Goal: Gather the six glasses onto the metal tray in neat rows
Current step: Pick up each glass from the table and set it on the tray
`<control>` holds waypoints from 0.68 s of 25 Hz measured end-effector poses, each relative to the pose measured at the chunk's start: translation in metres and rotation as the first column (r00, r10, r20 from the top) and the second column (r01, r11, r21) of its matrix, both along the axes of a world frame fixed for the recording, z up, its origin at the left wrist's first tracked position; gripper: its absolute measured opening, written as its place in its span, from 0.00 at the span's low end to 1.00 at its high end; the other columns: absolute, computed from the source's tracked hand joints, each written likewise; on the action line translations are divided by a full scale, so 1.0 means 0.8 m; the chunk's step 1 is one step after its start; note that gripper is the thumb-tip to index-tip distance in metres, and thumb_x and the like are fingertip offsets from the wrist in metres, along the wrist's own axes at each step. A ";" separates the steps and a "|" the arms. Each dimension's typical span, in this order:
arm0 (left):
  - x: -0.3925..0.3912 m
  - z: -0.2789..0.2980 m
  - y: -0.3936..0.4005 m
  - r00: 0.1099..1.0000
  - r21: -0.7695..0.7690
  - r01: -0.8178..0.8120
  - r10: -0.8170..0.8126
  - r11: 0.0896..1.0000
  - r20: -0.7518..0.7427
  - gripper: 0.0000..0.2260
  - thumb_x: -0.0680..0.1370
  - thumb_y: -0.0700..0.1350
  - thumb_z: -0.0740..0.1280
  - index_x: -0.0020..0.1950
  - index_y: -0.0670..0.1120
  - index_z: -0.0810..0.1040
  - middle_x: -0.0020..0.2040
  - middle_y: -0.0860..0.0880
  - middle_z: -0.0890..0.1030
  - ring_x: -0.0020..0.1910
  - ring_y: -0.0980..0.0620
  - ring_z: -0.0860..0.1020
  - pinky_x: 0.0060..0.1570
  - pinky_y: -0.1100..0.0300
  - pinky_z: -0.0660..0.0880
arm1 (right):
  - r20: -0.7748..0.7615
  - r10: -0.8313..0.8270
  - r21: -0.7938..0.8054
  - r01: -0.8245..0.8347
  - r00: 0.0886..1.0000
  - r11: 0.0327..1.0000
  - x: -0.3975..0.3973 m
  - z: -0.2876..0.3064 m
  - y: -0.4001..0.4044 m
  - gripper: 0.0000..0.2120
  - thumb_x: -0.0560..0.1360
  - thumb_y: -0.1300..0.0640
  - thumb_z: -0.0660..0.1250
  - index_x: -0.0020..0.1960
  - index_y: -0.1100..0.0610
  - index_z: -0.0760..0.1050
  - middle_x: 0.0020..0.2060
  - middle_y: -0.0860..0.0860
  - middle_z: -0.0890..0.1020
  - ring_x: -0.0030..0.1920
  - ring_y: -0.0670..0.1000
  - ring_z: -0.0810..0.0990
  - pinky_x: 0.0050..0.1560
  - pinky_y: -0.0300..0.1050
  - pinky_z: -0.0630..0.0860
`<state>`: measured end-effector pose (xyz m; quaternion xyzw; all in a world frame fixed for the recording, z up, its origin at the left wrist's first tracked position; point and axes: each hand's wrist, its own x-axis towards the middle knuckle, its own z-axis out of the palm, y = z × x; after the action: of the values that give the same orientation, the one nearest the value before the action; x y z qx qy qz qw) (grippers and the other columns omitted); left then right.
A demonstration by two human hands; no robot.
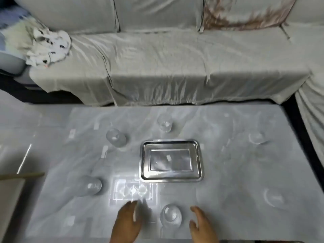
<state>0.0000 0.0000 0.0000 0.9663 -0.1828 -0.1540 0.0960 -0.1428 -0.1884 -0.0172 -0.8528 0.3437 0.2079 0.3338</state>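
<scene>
An empty metal tray (171,179) lies in the middle of the glossy grey table (228,172). Several clear glasses stand around it: one behind it (164,124), one at the back left (116,138), one at the front left (88,185), one at the back right (257,137), one at the front right (274,197). The nearest glass (171,215) stands at the front edge between my hands. My left hand (127,223) is open to its left, my right hand (203,225) open to its right. Neither touches it.
A sofa draped in grey cloth (157,64) runs along the far side of the table, with a crumpled white cloth (49,48) at its left end. A bright light reflection (131,190) glares on the tabletop near the tray's front left corner.
</scene>
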 end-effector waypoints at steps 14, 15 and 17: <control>-0.026 -0.289 -0.007 0.968 -0.149 -0.034 0.069 0.988 0.242 0.31 0.80 0.58 0.42 0.81 0.50 0.41 0.81 0.50 0.39 0.80 0.52 0.36 0.75 0.57 0.30 | 0.325 0.134 -0.560 0.076 0.936 0.825 -0.023 -0.260 -0.019 0.31 0.79 0.44 0.39 0.75 0.55 0.63 0.76 0.55 0.63 0.76 0.59 0.61 0.74 0.51 0.51; -0.026 -0.288 -0.008 0.971 -0.160 -0.023 0.060 0.987 0.231 0.30 0.80 0.58 0.43 0.81 0.50 0.42 0.82 0.49 0.39 0.80 0.52 0.37 0.76 0.55 0.32 | 0.317 0.148 -0.575 0.066 0.937 0.816 -0.024 -0.262 -0.018 0.30 0.79 0.44 0.37 0.77 0.53 0.56 0.78 0.52 0.56 0.78 0.55 0.54 0.76 0.50 0.46; -0.019 -0.281 -0.004 0.986 -0.173 0.016 0.013 0.985 0.163 0.29 0.82 0.57 0.46 0.81 0.50 0.44 0.82 0.47 0.41 0.80 0.50 0.38 0.76 0.53 0.34 | 0.330 0.155 -0.556 0.059 0.931 0.829 -0.026 -0.259 -0.017 0.28 0.80 0.45 0.39 0.79 0.51 0.49 0.79 0.51 0.49 0.79 0.53 0.46 0.77 0.50 0.42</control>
<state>-0.0154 -0.0034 -0.2249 0.9635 -0.2036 -0.0576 0.1642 -0.1638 -0.2023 -0.2241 -0.9445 0.3001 -0.0531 0.1226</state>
